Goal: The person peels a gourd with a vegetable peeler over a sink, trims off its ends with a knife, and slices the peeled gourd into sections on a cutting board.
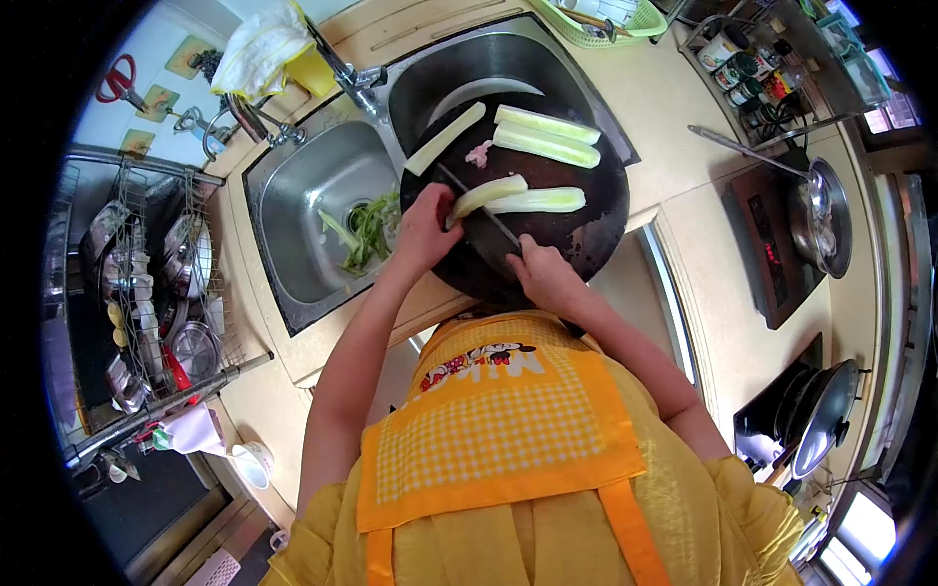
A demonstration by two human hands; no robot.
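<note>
A round dark cutting board lies across the right sink basin and the counter edge. My right hand is closed around the handle of a knife, its blade seen nearly edge-on and slanting to the upper left. My left hand grips the near end of a peeled, pale green cucumber-like piece, which lies against the blade. Beside it rests another long piece, cut face up. Farther back are two parallel pieces and a single strip. A small pink scrap sits between them.
Green peelings lie in the left sink basin. A faucet stands behind the sinks. On the right, a pan with a ladle sits on a cooktop. A dish rack is at the left.
</note>
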